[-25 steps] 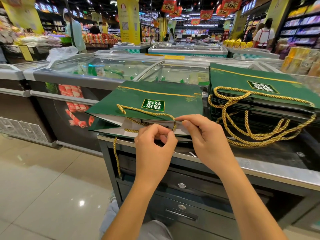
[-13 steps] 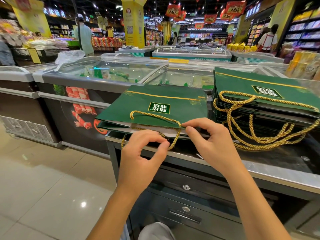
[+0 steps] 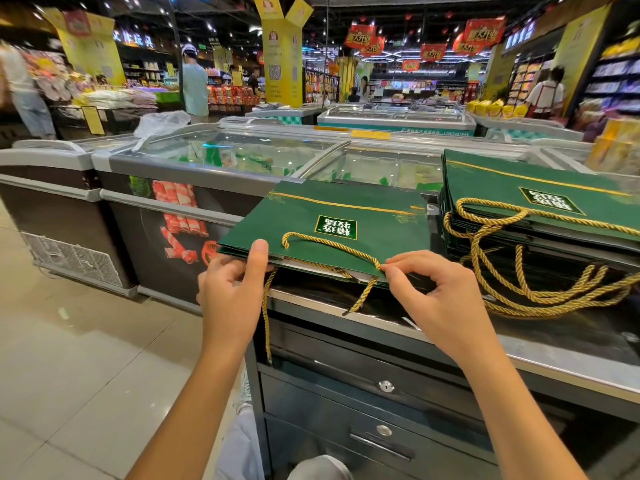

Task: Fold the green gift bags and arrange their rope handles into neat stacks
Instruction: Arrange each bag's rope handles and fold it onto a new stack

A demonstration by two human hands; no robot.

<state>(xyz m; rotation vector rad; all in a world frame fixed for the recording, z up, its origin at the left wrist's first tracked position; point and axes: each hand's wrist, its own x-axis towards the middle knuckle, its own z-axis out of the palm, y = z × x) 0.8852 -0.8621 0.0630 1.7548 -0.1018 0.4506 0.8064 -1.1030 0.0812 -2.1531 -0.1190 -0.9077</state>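
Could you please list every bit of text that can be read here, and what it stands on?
"文体玩具": lit sign over the left aisle.
"盛大开业", probably: red hanging banners.
Label on the green bag: white Chinese characters, upside down; I cannot read them surely.
Number on the freezer strip, print on the yellow pillar: too small.

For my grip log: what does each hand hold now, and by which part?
The left hand grips the green gift bag at its near left corner, thumb on top. The right hand pinches its rope handle at the near edge.
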